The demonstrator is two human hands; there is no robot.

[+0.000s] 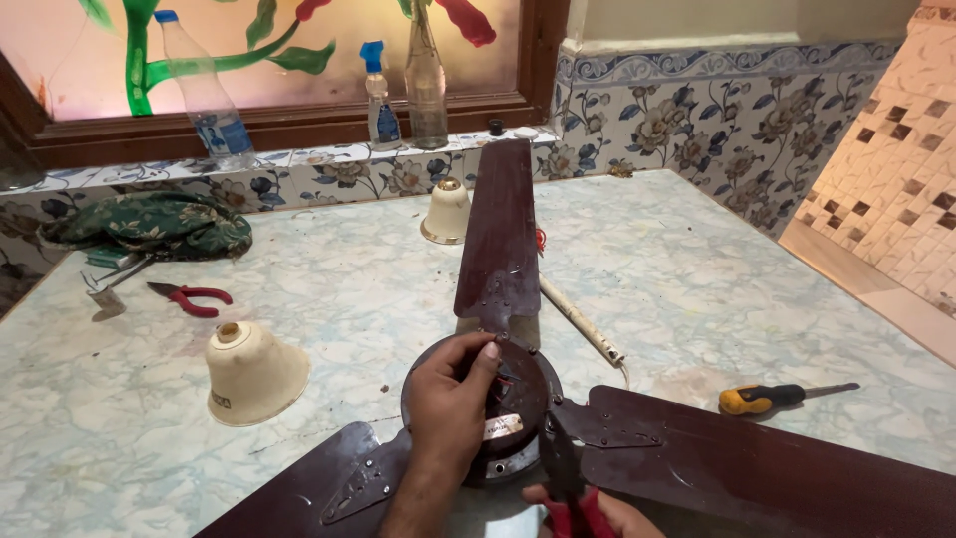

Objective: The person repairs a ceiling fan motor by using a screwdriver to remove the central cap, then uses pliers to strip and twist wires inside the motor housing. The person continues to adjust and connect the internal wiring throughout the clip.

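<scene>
Resting at the tabletop's near edge, the brown ceiling fan's motor hub (3 blades attached) has the left hand on it, fingers pinched at wires; the right hand beside it grips red-handled pliers.

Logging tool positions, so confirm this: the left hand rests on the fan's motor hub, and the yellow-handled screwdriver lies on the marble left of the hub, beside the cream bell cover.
Not quite. The head view shows the left hand on the motor hub, but the yellow-handled screwdriver lies on the marble right of the hub. The cream bell cover sits on the left.
</scene>
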